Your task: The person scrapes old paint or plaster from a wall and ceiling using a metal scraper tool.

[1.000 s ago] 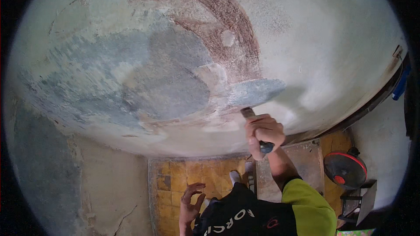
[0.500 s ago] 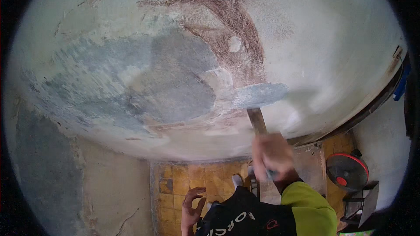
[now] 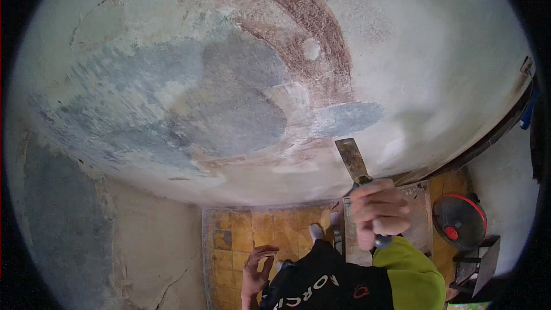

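My right hand (image 3: 380, 211) is closed round the handle of a scraper (image 3: 352, 158), a flat, stained metal blade with a rounded handle end showing below the fist. Its blade points up and slightly left, just below a blue-grey patch (image 3: 353, 118) on the wall. Whether the blade touches the wall I cannot tell. My left hand (image 3: 259, 265) is low beside my dark shirt front, fingers bent and thumb apart, holding nothing.
Before me the pale wall (image 3: 436, 69) bears a large blue-grey area (image 3: 241, 103) and brown bare streaks (image 3: 330, 40). A black and red fan (image 3: 459, 222) stands at lower right near a dark stand (image 3: 479, 267). Yellow tiles (image 3: 241, 232) cover the floor.
My right hand has moved to the right and turned, and the scraper blade has shifted right, showing more of its face. The left hand stays nearly where it was.
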Available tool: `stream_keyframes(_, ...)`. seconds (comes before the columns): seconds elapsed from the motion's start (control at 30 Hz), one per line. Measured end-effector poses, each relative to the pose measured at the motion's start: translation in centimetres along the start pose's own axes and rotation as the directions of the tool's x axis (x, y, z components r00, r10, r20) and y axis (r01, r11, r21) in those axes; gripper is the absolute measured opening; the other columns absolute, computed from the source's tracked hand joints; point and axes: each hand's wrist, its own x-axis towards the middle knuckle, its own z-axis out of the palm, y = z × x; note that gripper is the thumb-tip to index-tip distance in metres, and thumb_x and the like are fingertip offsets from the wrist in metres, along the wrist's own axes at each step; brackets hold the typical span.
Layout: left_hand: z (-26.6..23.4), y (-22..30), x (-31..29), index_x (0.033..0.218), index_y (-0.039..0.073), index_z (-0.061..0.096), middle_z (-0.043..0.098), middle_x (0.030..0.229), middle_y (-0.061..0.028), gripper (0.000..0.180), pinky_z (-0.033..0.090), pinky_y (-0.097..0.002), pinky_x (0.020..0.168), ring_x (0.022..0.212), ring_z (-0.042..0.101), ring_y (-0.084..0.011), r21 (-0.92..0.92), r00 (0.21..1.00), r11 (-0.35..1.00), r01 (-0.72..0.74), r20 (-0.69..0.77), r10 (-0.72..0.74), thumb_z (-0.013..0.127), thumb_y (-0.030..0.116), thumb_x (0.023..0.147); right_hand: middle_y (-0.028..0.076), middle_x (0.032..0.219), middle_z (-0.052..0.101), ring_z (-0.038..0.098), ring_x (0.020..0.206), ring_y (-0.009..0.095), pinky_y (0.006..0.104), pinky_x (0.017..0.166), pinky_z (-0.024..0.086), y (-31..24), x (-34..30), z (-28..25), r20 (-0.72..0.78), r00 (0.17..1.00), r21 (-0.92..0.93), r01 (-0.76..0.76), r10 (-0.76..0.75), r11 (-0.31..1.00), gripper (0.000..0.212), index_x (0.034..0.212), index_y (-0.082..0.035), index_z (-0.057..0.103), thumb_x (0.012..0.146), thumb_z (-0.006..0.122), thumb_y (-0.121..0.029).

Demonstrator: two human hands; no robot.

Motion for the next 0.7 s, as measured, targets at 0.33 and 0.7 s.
stream_keyframes(0.33, 0.5, -0.3, -0.1, 0.100, 0.004, 0.067, 0.069, 0.108, -0.0130, 0.023, 0.051, -0.0342, 0.089, 0.104, 0.066, -0.0245, -0.018, 0.999, 0.999, 0.033, -0.009, -0.033, 0.062, -0.012, 0.084, 0.003, 0.053, 0.048, 0.051, 0.044, 0.018, 0.0325, 0.050, 0.049, -2.0, 2.1, 0.3, -0.024, 0.998, 0.068, -0.059, 0.061, 0.996, 0.029, 0.053, -0.008, 0.037, 0.067, 0.060, 0.005)
stream_keyframes(0.7, -0.5, 0.7, -0.6, 0.100, 0.004, 0.067, 0.069, 0.107, -0.0127, 0.024, 0.050, -0.0338, 0.089, 0.104, 0.065, -0.0249, 0.027, 0.999, 1.000, -0.010, -0.033, 0.011, 0.063, -0.012, 0.083, 0.006, 0.053, 0.049, 0.051, 0.047, 0.022, 0.0320, 0.052, 0.050, -1.8, 0.0, 1.2, -0.025, 0.757, -0.286, -0.631, 0.653, 0.721, 0.030, 0.055, -0.010, 0.036, 0.076, 0.055, 0.000)
